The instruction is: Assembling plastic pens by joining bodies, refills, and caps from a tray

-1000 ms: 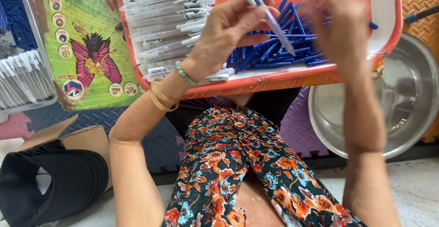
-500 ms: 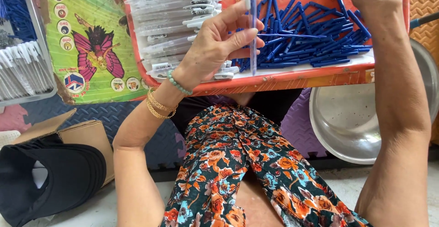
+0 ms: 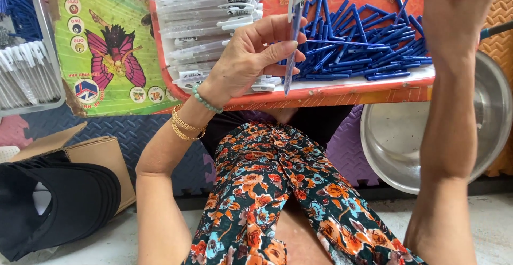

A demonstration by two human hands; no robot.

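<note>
The left hand sits near centre, forearm running down toward seven o'clock, wrist bent back; its fingers curl toward three o'clock, pinched closed with the thumb. The right hand is up at one o'clock, fingers bunched downward at the frame's top edge; its forearm drops straight toward five o'clock.

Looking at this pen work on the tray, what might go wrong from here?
The left hand pinches one upright pen loosely between its fingertips, so it might slip and drop to the lap. The blue pens lie heaped near the tray's front edge; a nudge from the right hand, which reaches among them, may roll some off toward the metal bowl below.
</note>
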